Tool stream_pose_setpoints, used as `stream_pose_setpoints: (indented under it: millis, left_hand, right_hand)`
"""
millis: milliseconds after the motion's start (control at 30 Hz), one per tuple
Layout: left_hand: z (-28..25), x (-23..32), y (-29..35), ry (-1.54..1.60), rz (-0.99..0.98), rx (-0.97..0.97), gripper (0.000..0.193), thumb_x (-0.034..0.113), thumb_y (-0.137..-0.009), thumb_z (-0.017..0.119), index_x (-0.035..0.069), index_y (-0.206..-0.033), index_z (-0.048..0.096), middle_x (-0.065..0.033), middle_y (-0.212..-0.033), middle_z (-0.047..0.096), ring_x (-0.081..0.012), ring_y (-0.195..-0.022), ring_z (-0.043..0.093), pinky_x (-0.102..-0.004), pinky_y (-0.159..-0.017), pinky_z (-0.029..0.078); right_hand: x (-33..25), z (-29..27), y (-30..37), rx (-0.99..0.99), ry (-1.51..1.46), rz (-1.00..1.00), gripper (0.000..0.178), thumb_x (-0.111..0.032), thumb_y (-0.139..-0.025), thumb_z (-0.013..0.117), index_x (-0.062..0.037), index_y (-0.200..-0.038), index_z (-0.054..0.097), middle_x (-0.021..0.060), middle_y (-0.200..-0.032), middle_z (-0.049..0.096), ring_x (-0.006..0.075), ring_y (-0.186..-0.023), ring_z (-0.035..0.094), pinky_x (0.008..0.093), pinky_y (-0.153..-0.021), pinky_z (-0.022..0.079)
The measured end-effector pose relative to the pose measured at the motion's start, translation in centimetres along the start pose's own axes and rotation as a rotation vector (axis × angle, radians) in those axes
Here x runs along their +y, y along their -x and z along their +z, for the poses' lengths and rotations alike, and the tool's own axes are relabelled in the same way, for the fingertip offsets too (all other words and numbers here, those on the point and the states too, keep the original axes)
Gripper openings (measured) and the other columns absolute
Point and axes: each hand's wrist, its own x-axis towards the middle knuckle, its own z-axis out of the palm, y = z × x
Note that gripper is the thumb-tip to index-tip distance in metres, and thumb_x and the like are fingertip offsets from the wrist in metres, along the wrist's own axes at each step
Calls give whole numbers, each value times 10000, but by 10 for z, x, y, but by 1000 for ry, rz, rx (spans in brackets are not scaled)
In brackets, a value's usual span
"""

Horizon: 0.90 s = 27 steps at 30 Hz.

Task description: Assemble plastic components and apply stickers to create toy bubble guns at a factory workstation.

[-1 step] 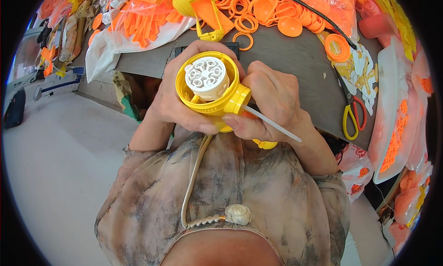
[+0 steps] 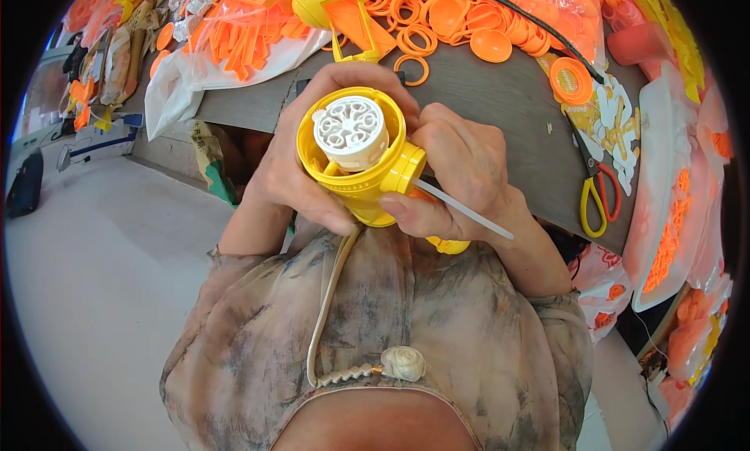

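Note:
A yellow round plastic housing (image 2: 361, 191) is held between my two hands, its open mouth facing up. Inside it sits a white round insert (image 2: 350, 129) with a pattern of small loops on its top. My left hand (image 2: 285, 166) wraps the housing's left and far side, with the thumb low at the front. At the right, my right hand (image 2: 461, 162) pinches the short side spout, and its fingers are curled. A thin whitish strip or tube (image 2: 469, 211) sticks out from the spout across this hand. Another yellow piece (image 2: 448, 245) shows below the right hand, its remainder hidden.
Orange rings and discs (image 2: 449, 25) lie piled at the back of the grey table (image 2: 523, 84), beside orange strips (image 2: 250, 41) on a white bag. Scissors (image 2: 595, 193) with red and yellow handles lie at right, near a translucent bin (image 2: 644, 240) of small orange parts.
My left thumb has slid lower along the housing's front, and the left hand has shifted slightly. The housing and my right hand stay nearly in place.

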Motion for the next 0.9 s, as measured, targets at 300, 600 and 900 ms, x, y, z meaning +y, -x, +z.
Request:
stream_pose_setpoints:
  millis: [300,600,900]
  left_hand:
    - [-28,-2,4,-217,-177,-39,765,247,-398,827,-23,-1059,555,-63,-986,596,-144,-863,582,-270,-779,453]
    - [-30,-11,9,103,-199,8,864,177,-418,788,-8,-1184,433,-88,-995,591,-181,-918,598,-287,-819,469]
    - [-30,7,9,37,-21,123,749,282,-475,752,-34,-1051,392,-182,-932,522,-325,-824,609,-394,-638,547]
  right_hand:
    - [9,-5,-5,-148,-46,128,411,-392,-815,599,-2,-758,482,114,-644,444,278,-510,479,352,-443,375]
    - [5,-21,-20,-407,-80,276,402,-408,-832,587,-14,-827,508,119,-685,483,270,-579,518,344,-518,404]
    - [1,-44,26,-346,-383,515,813,-624,-791,557,19,-1267,414,137,-1049,554,210,-912,568,291,-808,449]
